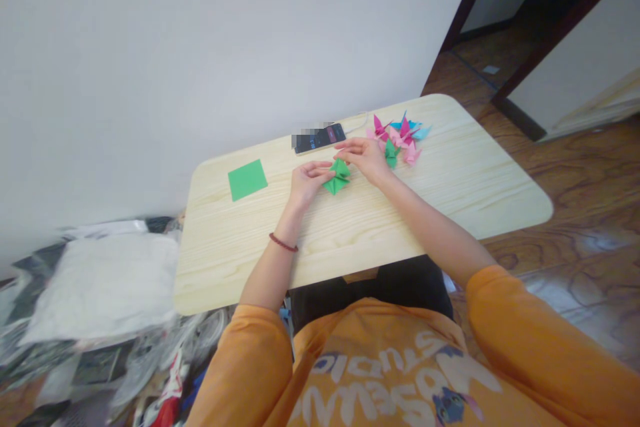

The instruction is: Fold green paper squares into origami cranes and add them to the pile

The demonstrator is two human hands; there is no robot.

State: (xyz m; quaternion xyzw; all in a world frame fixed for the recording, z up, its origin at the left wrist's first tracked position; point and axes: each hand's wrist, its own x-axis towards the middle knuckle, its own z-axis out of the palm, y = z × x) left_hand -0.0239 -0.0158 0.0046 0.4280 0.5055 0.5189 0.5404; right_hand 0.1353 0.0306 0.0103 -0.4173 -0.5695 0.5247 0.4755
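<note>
A green origami paper (338, 180), folded into a small diamond with raised flaps, is held just above or on the tabletop; the exact gap cannot be told. My left hand (306, 183) pinches its left side between thumb and fingers. At its top corner are the fingertips of my right hand (369, 159), bent together in a pinch that partly hides the tip. A flat green paper square (248, 180) lies on the table to the left. Just right of my right hand sits a folded green crane (391, 154).
Several pink, magenta and blue paper cranes (407, 131) cluster at the table's back right. A phone (320, 139) with a white cable (358, 123) lies behind my hands. The pale wooden table (240, 253) meets the wall; a white cushion (110, 287) and bagged items are at left.
</note>
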